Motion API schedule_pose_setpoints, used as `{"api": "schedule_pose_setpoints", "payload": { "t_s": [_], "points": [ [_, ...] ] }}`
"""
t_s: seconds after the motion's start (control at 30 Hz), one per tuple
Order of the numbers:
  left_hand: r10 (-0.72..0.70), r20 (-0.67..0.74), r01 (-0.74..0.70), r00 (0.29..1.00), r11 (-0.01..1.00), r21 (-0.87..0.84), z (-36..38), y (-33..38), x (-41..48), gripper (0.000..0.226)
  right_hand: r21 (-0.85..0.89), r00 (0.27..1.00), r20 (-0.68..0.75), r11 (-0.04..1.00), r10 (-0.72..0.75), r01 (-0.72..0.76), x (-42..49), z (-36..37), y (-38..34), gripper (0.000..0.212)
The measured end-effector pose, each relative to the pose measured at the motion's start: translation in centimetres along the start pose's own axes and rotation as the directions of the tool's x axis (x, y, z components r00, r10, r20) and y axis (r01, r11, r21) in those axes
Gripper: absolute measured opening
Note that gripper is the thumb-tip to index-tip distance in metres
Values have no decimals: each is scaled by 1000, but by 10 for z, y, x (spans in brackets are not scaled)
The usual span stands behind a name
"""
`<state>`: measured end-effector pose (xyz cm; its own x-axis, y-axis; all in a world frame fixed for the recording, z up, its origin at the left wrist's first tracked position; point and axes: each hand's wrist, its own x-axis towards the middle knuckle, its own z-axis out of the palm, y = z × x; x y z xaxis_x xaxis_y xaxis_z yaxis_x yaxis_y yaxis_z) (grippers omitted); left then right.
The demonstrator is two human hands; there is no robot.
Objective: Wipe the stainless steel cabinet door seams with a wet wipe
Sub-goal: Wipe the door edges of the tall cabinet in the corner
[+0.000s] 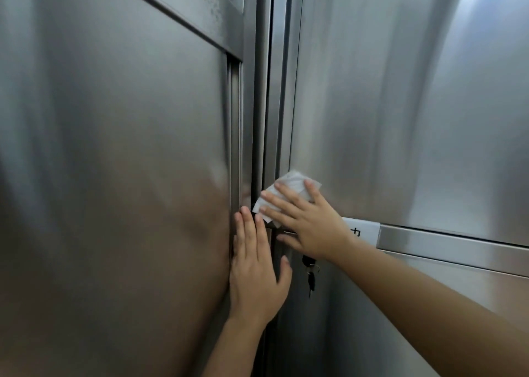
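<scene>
The right grip [309, 219], fingers spread straight, presses the wipe [289, 182] flat on the seam [265, 113], at the edge of the right door [400, 104]. The left grip [254, 273] lies flat and empty on the left door [114, 147], just below. Keys [310, 273] hang nearby.

head-worn view, close, facing cabinet doors [114, 147]

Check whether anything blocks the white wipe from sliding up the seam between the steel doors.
Nothing visible does. The right hand presses the white crumpled wet wipe on the vertical seam between the stainless steel doors; above it the seam is bare. The left hand and small dark keys are lower.
</scene>
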<state>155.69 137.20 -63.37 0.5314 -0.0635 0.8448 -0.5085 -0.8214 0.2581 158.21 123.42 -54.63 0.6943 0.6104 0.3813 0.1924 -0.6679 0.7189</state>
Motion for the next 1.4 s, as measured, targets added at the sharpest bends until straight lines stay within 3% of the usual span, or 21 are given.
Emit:
{"api": "schedule_pose_setpoints", "payload": {
  "t_s": [0.27,0.6,0.83,1.0,1.17,1.4],
  "points": [
    [-8,33,5,999,996,88,4,-3,-1,76,71,974,-135,982,184,-176,17,-13,17,62],
    [-13,32,11,999,998,66,5,-4,-1,77,-29,996,-85,1000,6,-9,-5,3,4,63],
    [-16,34,13,999,996,92,4,-2,-1,77,40,978,-139,987,158,-154,15,-13,19,62],
    [-18,33,17,999,998,54,3,-3,-1,75,50,994,-47,995,95,-92,-9,9,-16,65],
    [-19,56,16,998,998,59,2,-1,-1,77,29,998,-32,999,47,-47,-7,3,-5,61],
    [-14,90,6,996,996,84,-2,-1,-1,83,92,976,-80,976,204,-197,-9,-5,4,59]
  ]
}}
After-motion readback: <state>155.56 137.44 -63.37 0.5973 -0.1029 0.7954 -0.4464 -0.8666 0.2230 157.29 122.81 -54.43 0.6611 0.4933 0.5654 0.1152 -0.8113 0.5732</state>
